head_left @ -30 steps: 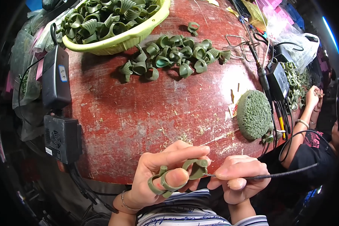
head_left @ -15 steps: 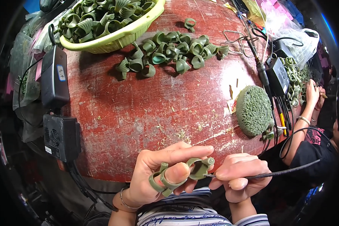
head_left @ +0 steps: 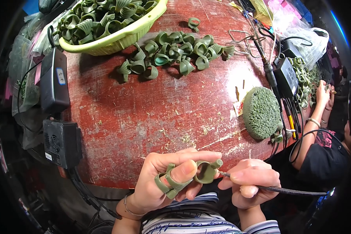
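Two hands work near the red round surface point(head_left: 152, 113): left hand point(head_left: 163, 183) pinches a green looped clay piece point(head_left: 206, 171), right hand point(head_left: 251, 183) pinches a thin corded tool point(head_left: 284, 190), touching it; steady aim seems needed.

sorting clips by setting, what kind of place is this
Probably a small craft workshop: a worn red round table, piles of green ring pieces by a yellow-green basket, and a corded tool in the right hand.

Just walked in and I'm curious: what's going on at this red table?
A person's left hand holds small green ring-shaped pieces, while the right hand puts the tip of a corded pen-like tool to one. More green pieces lie in a heap on the red table and fill a yellow-green basket. Another person's hand works at the right.
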A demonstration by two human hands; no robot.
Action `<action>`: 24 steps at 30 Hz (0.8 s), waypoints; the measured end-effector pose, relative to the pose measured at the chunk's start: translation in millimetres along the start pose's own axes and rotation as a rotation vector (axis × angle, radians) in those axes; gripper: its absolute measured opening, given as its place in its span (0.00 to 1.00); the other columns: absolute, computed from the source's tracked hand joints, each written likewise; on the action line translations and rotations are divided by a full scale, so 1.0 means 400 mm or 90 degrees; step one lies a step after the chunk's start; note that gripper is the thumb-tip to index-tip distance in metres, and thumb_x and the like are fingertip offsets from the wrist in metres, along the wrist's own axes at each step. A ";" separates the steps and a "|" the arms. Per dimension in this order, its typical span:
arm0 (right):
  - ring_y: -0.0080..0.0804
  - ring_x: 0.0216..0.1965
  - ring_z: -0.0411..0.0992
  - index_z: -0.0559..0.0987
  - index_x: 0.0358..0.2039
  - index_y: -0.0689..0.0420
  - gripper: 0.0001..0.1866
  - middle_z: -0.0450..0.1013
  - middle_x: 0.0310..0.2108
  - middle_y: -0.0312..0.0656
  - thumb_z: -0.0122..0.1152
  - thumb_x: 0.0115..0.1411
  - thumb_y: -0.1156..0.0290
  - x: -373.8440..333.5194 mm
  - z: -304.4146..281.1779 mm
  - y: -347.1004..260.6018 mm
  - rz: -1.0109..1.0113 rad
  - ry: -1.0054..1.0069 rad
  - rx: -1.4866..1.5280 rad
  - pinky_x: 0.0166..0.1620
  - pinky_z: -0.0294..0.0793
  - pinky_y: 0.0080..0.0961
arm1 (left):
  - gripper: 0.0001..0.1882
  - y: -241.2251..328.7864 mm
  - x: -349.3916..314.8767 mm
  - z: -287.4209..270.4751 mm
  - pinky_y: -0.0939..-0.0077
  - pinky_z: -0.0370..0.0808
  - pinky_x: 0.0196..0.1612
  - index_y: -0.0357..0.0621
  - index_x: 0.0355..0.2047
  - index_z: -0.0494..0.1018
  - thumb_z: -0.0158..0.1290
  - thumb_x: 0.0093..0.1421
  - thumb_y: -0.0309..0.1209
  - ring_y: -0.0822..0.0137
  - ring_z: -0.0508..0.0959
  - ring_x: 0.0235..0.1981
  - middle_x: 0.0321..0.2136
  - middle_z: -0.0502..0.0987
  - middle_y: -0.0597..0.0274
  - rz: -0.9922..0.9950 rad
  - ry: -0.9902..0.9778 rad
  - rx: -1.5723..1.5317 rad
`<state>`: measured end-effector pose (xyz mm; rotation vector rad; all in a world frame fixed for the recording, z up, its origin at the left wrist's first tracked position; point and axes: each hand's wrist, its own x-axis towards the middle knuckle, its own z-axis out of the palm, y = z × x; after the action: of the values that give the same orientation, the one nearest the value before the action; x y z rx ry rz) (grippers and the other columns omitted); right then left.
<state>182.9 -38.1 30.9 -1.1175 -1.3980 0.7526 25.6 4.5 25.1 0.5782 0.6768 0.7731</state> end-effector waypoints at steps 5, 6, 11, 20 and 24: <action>0.26 0.12 0.70 0.71 0.24 0.59 0.20 0.70 0.10 0.37 0.52 0.56 0.53 0.029 0.024 0.004 -0.040 -0.032 -0.078 0.16 0.70 0.18 | 0.27 0.011 0.002 -0.006 0.88 0.58 0.13 0.19 0.36 0.69 0.46 0.59 0.42 0.80 0.62 0.10 0.20 0.71 0.48 0.005 -0.003 0.062; 0.26 0.12 0.70 0.71 0.24 0.59 0.19 0.70 0.10 0.37 0.52 0.56 0.53 0.030 0.028 0.006 -0.054 -0.017 -0.078 0.16 0.70 0.18 | 0.28 0.010 0.003 -0.010 0.86 0.61 0.16 0.19 0.36 0.69 0.45 0.58 0.42 0.80 0.62 0.10 0.19 0.71 0.49 0.007 -0.018 0.058; 0.27 0.13 0.71 0.70 0.30 0.57 0.18 0.70 0.11 0.38 0.50 0.58 0.53 0.014 0.019 0.000 -0.121 0.041 -0.130 0.17 0.72 0.21 | 0.28 0.015 0.002 0.004 0.83 0.69 0.24 0.17 0.36 0.68 0.45 0.59 0.41 0.79 0.62 0.10 0.19 0.70 0.49 -0.010 -0.002 0.013; 0.28 0.27 0.71 0.76 0.39 0.60 0.13 0.72 0.26 0.42 0.57 0.50 0.82 -0.005 -0.009 -0.042 0.110 0.037 -0.039 0.30 0.71 0.20 | 0.27 0.002 0.010 -0.014 0.90 0.65 0.20 0.24 0.43 0.68 0.56 0.53 0.39 0.79 0.67 0.16 0.27 0.74 0.53 0.034 -0.018 0.087; 0.25 0.27 0.71 0.77 0.35 0.60 0.15 0.70 0.31 0.43 0.64 0.44 0.83 0.025 -0.001 -0.009 0.058 -0.050 -0.152 0.29 0.72 0.18 | 0.26 -0.024 0.017 -0.025 0.84 0.70 0.34 0.33 0.50 0.64 0.58 0.49 0.21 0.75 0.73 0.32 0.36 0.72 0.58 0.095 -0.075 0.038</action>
<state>183.5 -30.2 37.8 -1.3565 -1.5410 0.7134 26.1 6.4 9.6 0.7294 0.5544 0.8531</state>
